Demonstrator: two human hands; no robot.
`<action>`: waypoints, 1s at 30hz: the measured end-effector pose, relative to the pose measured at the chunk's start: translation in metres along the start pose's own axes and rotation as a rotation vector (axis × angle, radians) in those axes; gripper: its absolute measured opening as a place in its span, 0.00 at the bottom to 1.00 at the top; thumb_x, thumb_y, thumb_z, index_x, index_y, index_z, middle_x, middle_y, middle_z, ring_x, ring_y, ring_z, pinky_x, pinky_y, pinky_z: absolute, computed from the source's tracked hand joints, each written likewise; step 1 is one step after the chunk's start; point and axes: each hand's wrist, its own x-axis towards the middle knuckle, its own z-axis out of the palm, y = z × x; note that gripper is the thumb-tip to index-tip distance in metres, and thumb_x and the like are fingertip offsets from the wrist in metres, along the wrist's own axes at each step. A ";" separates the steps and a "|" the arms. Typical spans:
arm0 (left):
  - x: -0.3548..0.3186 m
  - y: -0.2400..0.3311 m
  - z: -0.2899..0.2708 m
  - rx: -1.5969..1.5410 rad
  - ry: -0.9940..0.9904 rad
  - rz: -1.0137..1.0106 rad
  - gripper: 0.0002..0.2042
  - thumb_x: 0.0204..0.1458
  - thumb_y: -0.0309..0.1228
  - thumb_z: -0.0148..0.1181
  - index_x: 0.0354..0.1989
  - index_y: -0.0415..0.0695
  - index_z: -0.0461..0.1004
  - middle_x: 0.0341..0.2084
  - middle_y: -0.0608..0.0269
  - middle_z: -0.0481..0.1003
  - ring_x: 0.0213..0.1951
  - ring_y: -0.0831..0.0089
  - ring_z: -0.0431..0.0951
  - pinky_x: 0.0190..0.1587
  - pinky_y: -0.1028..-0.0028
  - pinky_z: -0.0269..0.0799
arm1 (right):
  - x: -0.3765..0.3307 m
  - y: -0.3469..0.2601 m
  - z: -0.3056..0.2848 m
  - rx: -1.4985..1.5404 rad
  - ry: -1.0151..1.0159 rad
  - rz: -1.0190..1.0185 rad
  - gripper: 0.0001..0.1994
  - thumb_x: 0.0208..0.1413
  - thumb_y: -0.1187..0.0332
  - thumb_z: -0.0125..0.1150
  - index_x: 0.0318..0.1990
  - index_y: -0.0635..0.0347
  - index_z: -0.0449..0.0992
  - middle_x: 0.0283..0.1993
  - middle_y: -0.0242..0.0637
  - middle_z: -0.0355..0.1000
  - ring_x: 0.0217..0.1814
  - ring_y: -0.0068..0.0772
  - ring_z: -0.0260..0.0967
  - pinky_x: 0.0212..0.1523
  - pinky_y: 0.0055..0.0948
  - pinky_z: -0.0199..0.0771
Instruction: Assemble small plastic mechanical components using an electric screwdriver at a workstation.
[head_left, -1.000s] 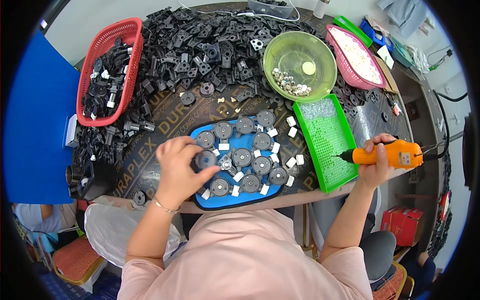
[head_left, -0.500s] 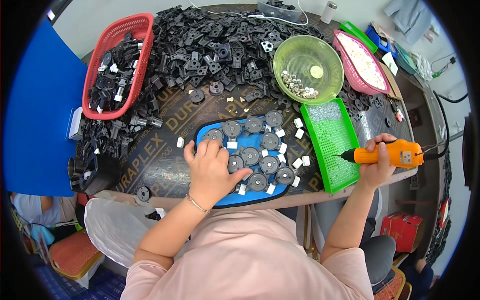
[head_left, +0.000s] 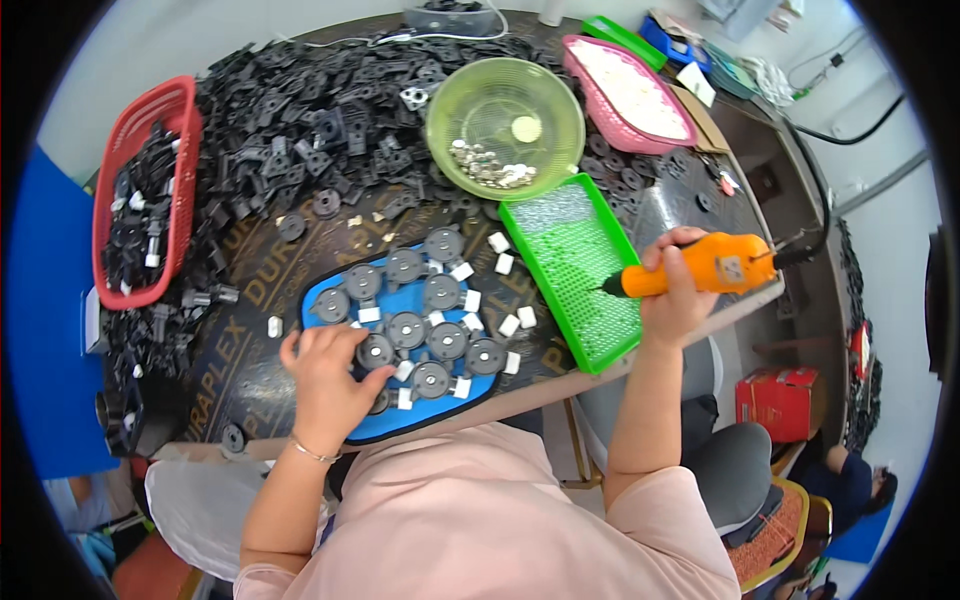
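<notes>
Grey disc (head_left: 375,350) now seated, left of centre — one more capped, seemingly; left hand (head_left: 330,388) half-curled, hold unclear; right hand (head_left: 676,295) clenches orange screwdriver (head_left: 728,262).

Orange screwdriver (head_left: 722,264) points left; grey discs (head_left: 406,330) lie clustered.

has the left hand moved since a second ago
Yes, rightward: the left hand reaches further over the blue mat; earlier, more of it lay left of the mat.
</notes>
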 end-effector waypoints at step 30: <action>0.008 0.002 -0.002 -0.025 -0.048 -0.055 0.18 0.28 0.37 0.72 0.30 0.45 0.78 0.30 0.65 0.74 0.42 0.64 0.70 0.56 0.56 0.50 | 0.012 0.014 -0.003 -0.041 0.010 -0.030 0.12 0.48 0.81 0.56 0.40 0.63 0.65 0.34 0.38 0.66 0.26 0.28 0.63 0.29 0.25 0.66</action>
